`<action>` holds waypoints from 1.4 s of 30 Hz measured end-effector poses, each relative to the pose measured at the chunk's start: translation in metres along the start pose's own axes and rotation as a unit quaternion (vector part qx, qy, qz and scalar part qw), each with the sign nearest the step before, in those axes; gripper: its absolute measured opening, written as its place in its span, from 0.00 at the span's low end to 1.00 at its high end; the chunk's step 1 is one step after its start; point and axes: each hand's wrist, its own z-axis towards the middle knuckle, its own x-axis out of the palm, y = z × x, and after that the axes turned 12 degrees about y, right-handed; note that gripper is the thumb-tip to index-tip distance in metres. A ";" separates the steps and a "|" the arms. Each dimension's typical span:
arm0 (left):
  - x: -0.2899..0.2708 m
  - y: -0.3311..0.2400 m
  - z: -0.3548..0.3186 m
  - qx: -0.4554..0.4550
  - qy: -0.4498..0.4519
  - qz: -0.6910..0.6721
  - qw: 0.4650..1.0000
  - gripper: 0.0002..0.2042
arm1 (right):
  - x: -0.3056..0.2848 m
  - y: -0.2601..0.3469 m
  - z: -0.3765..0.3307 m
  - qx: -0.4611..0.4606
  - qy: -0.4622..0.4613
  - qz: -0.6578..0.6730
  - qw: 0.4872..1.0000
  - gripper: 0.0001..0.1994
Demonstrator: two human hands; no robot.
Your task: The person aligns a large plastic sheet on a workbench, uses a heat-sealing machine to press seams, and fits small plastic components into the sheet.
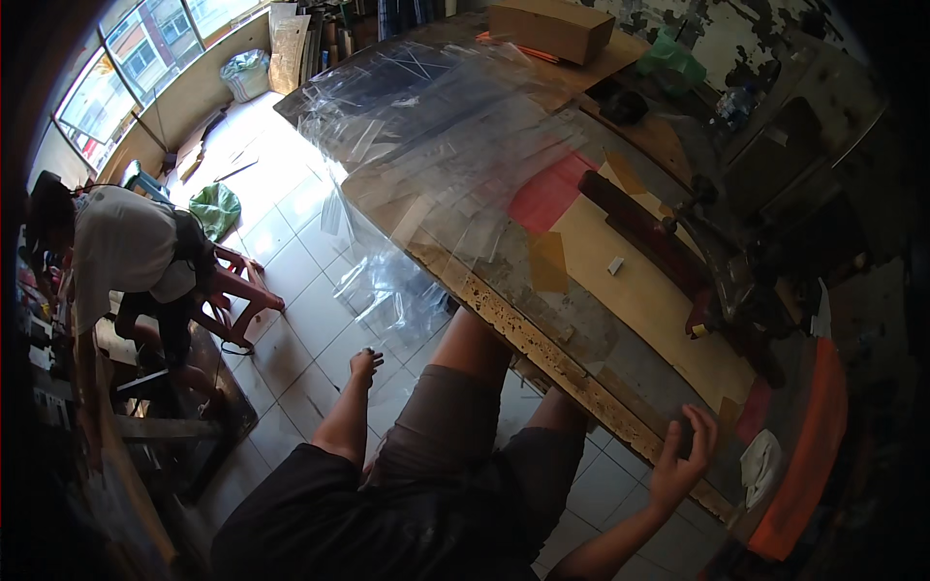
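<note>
My left hand hangs beside my left thigh above the tiled floor, small in the picture, with its fingers loosely bent and apart. I make out nothing held in it. My right hand is raised at the table's near edge, fingers apart and slightly curved, holding nothing. Close to it lie a crumpled white cloth and a long orange strip. On the worktable a tan sheet lies under a dark metal tool with a long bar. A small white piece rests on the sheet.
Clear plastic sheets cover the table's far left and hang over its edge. A cardboard box stands at the back. At left, a person bends over beside a red stool. A green bag lies on the floor.
</note>
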 end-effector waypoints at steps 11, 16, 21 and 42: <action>0.051 -0.170 0.061 0.193 0.134 -0.421 0.876 0.22 | 0.001 0.002 0.002 0.006 -0.001 -0.010 1.000 0.12; 0.040 -0.161 0.071 0.139 0.013 -0.421 0.896 0.33 | 0.001 0.000 0.000 0.008 -0.006 -0.005 1.000 0.11; 0.031 -0.099 0.044 0.087 0.000 -0.315 0.945 0.34 | 0.001 0.003 -0.001 0.023 -0.015 -0.006 1.000 0.10; 0.209 -0.464 -0.281 0.705 -0.021 0.404 0.582 0.17 | 0.002 0.005 -0.001 0.036 -0.014 -0.007 0.999 0.09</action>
